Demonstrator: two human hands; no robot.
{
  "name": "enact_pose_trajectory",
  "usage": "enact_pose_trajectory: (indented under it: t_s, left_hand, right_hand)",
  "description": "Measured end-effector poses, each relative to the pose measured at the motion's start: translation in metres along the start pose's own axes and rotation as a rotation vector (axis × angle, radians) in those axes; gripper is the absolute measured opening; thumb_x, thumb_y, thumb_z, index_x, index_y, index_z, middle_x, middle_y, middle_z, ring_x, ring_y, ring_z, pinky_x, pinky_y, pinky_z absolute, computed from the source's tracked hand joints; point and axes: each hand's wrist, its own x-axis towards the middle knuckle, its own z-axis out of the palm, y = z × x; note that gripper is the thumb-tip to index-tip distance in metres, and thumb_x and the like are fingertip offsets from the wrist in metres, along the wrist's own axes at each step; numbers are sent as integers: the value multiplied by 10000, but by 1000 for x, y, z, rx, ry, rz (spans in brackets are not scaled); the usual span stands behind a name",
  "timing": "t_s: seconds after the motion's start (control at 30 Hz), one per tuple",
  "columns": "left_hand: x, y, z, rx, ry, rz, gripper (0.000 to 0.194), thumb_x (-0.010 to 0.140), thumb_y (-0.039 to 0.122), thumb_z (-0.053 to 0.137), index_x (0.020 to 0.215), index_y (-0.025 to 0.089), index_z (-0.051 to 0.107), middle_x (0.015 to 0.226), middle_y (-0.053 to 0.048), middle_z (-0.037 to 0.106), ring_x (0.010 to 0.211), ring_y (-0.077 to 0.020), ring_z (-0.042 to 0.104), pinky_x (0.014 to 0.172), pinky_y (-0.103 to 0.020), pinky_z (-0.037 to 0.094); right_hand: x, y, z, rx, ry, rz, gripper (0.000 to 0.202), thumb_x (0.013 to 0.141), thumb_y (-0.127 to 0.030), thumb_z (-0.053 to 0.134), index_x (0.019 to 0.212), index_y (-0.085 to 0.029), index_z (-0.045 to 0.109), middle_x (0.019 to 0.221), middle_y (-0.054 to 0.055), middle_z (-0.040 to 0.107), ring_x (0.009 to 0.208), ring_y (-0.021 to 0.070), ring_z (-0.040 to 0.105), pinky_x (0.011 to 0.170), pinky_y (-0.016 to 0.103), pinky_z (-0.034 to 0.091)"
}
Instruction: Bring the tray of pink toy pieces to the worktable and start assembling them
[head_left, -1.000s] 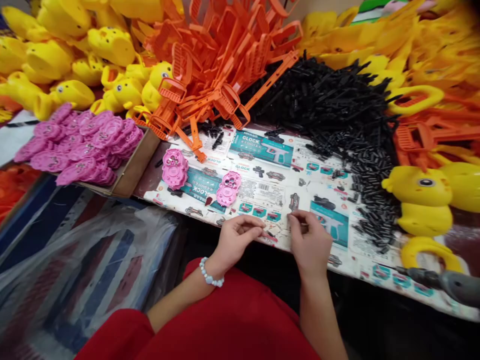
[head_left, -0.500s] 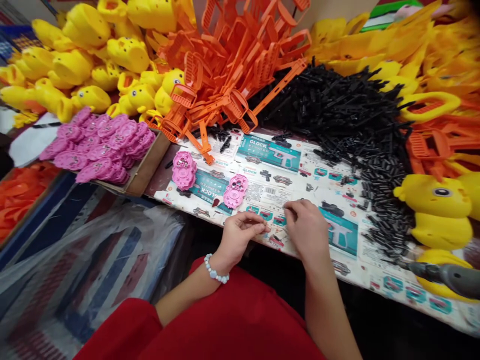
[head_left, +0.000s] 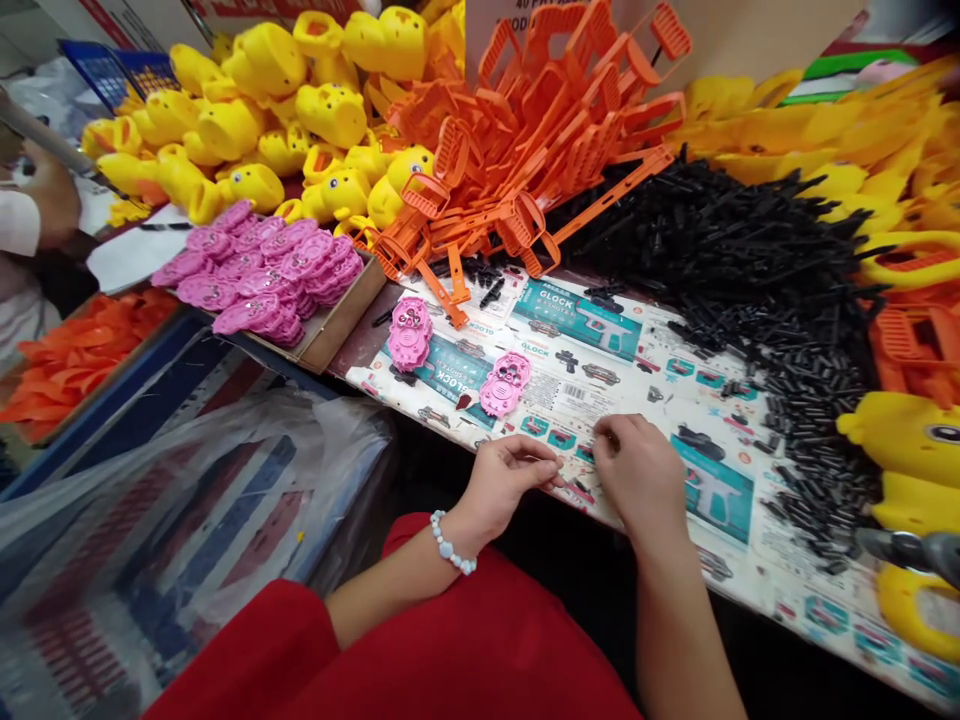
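My left hand [head_left: 499, 490], with a beaded bracelet at its wrist, is at the front edge of the table, thumb and fingertips pressed together. Whatever is between them is too small to make out. To its right, my right hand [head_left: 643, 478] rests with curled fingers on the printed card sheet [head_left: 574, 362] covering the table. Its fingertips are turned away from view, so any thing in them is hidden. Beyond my left hand, a pink plastic toy plate [head_left: 505, 385] with cut-out holes lies flat. Farther left lies a small pink stack of similar plates [head_left: 409, 337].
Orange plastic frames [head_left: 517, 190] are heaped at the back, beside a wide pile of black parts [head_left: 735, 240]. Yellow duck-shaped pieces [head_left: 262, 65] stand back left. A carton [head_left: 341, 315] holds pink plates. At right is a dark tool [head_left: 911, 548]. Another person's arm [head_left: 49, 195] shows far left.
The view has shifted, so the table's contents sit lower and farther right. Both hands keep nearly the same pose. The other person's arm has come into view at left.
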Motion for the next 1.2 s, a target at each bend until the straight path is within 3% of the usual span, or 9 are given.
enact_pose_trajectory:
  t_s: [0.33, 0.6, 0.8, 0.9, 1.0, 1.1, 1.2]
  left_hand:
    - [-5, 2, -2, -19, -4, -18, 346, 479, 325, 864, 671, 122, 659, 586, 5, 633, 564, -100, 616, 604, -229, 481]
    - [-6, 0, 0, -4, -3, -22, 296, 479, 274, 856, 674, 126, 691, 631, -2, 663, 600, -91, 625, 635, -215, 487]
    - [-9, 1, 1, -18, -12, -24, 301, 480, 243, 850, 701, 129, 680, 690, 3, 669, 602, -89, 623, 647, -228, 489]
    - [-10, 0, 1, -22, -20, -42, 298, 497, 234, 840, 720, 127, 674, 693, 2, 663, 608, -90, 620, 656, -236, 488]
    - [-10, -2, 1, -53, 14, -58, 259, 517, 198, 818, 730, 126, 690, 707, -7, 669, 643, -90, 621, 668, -227, 482]
    - [-10, -2, 4, -109, 54, -77, 220, 566, 162, 770, 776, 127, 717, 762, -27, 692, 716, -102, 635, 705, -220, 483]
    - [-9, 0, 7, -194, 8, -109, 165, 646, 162, 695, 805, 124, 720, 823, -54, 705, 782, -129, 641, 776, -255, 494]
  right_hand:
    - [-14, -6, 4, 122, 155, 48, 98, 753, -167, 458, 680, -227, 479, 687, 18, 546, 657, 191, 511, 621, 309, 392]
    - [-7, -5, -5, 175, 22, 91, 97, 744, -173, 414, 702, -222, 487, 730, 43, 574, 684, 198, 524, 639, 315, 396]
    - [-3, -1, -7, 235, -54, 138, 60, 692, -197, 418, 639, -226, 423, 631, 14, 517, 599, 173, 476, 585, 303, 353]
    - [-7, -5, -7, 422, -3, 218, 62, 700, -240, 461, 642, -221, 449, 652, 8, 543, 615, 161, 500, 617, 304, 398]
    - [-12, -21, -14, 773, 58, 283, 140, 714, -272, 553, 649, -220, 440, 690, 5, 556, 659, 154, 538, 636, 295, 446]
    - [-16, -43, -25, 987, 72, 236, 184, 734, -219, 591, 650, -222, 428, 715, 1, 554, 711, 150, 557, 646, 276, 459]
    - [-18, -58, -31, 955, -35, 127, 174, 776, -170, 547, 657, -222, 431, 758, 9, 580, 775, 158, 575, 698, 285, 466]
